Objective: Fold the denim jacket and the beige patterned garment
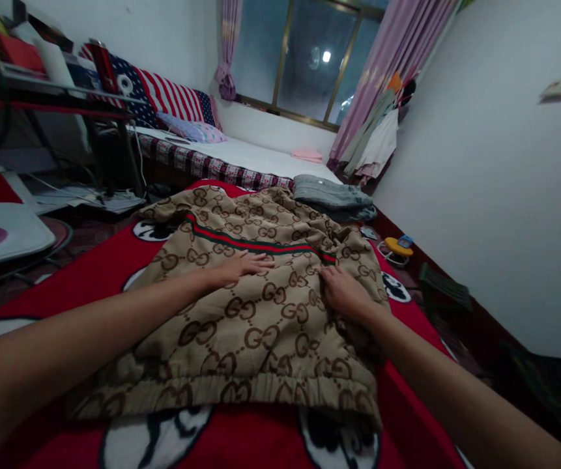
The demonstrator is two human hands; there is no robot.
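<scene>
- Head view: the tan patterned garment [241, 306] lies spread on the red blanket [89, 273].
- The left hand [241, 266] rests flat on it with fingers open; the right hand [343, 293] pinches a fold at the right side.
- The cloth looks soft, light and floppy; the elastic hem and edges seem the best places to hold.
- A folded grey garment [331, 195] lies beyond, well apart; nothing blocks the hands.
</scene>
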